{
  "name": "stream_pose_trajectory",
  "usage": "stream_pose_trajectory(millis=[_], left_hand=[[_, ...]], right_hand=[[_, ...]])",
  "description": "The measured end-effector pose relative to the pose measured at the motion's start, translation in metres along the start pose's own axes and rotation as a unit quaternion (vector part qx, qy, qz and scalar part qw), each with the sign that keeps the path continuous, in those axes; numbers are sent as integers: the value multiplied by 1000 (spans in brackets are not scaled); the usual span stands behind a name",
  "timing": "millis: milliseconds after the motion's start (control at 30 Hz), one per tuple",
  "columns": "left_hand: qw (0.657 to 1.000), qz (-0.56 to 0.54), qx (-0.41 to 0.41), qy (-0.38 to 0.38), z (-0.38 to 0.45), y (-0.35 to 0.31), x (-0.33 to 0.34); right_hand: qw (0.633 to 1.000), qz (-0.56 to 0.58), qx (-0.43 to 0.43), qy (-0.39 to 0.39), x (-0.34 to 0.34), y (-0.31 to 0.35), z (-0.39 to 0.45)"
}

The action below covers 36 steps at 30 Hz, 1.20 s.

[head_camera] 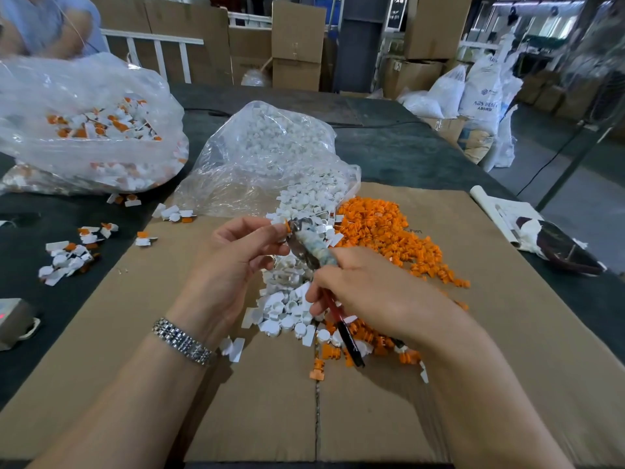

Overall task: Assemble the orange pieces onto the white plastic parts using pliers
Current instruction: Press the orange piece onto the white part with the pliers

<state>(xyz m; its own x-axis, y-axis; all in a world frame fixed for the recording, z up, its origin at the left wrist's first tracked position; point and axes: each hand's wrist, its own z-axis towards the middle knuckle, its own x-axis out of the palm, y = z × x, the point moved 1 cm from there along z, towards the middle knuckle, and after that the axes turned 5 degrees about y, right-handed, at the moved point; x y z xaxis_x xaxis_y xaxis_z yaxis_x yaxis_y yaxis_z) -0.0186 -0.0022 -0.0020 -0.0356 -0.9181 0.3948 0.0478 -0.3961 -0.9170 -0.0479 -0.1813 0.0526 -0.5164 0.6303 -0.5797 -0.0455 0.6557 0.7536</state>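
1. On the flattened brown cardboard sheet (389,418) that covers the near part of the dark table (406,154), the head view shows both bare hands raised over a heap of parts.
2. The left hand (236,258), with a silver metal link watch (184,341) on its wrist, pinches a small white plastic part with an orange piece on it (283,228) between thumb and curled fingertips.
3. The right hand (368,292) is curled round the red-and-black handles of the metal pliers (311,252); the pliers' head, wrapped in pale tape, points up and left and meets the held part. Whether the jaws are closed on it cannot be told.
4. Below and between the hands lies the loose pile of white plastic parts (287,306), spilling from a clear plastic bag of white parts (270,150) at the cardboard's far edge.
5. Just right of that, the heap of loose orange plastic pieces (389,231) spreads over the cardboard, with more orange pieces under the right wrist.
6. At far left stands a second large clear bag holding assembled white-and-orange parts (91,126); more assembled parts (71,255) lie scattered on the table beside the cardboard.
7. At the right edge of the table lies a dark red flat object on white paper (554,245).
8. Beyond the table stand brown cardboard boxes (297,45) and white sacks (480,93); a person's arm in a pale blue sleeve (44,25) shows at top left.
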Motion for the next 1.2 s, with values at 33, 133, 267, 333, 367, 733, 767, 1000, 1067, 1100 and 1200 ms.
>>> stream_pose_trajectory(millis=[33, 133, 267, 333, 367, 733, 767, 1000, 1067, 1100, 1200], left_hand=[[1000, 0, 0, -1, 0, 0, 0], [1000, 2, -2, 0, 0, 1, -1], [1000, 2, -4, -10, -1, 3, 2], [1000, 1, -6, -15, -1, 2, 2], [1000, 2, -6, -17, 0, 3, 1], [982, 139, 42, -120, 1, -2, -13], [962, 207, 68, -167, 2, -4, -19], [797, 522, 129, -276, 8, -14, -43], [808, 545, 82, -208, 10, -10, -42], [815, 548, 57, -179, 11, -8, -41], [812, 571, 8, -121, 9, -6, -38]], right_hand=[[1000, -2, 0, 1, 1, -1, 0], [1000, -11, -11, -11, 6, 0, 0], [996, -41, -21, -70, 19, 2, 4], [992, -68, -11, -104, 25, 0, 8], [990, -83, -10, -118, 28, 0, 10], [997, -22, -10, -77, 7, -11, 8], [994, -33, -2, -100, -2, -15, 10], [955, -151, 120, -226, -53, -62, 33], [941, -184, 155, -239, -55, -71, 38], [934, -201, 162, -247, -55, -73, 40], [913, -254, 169, -270, -51, -77, 45]])
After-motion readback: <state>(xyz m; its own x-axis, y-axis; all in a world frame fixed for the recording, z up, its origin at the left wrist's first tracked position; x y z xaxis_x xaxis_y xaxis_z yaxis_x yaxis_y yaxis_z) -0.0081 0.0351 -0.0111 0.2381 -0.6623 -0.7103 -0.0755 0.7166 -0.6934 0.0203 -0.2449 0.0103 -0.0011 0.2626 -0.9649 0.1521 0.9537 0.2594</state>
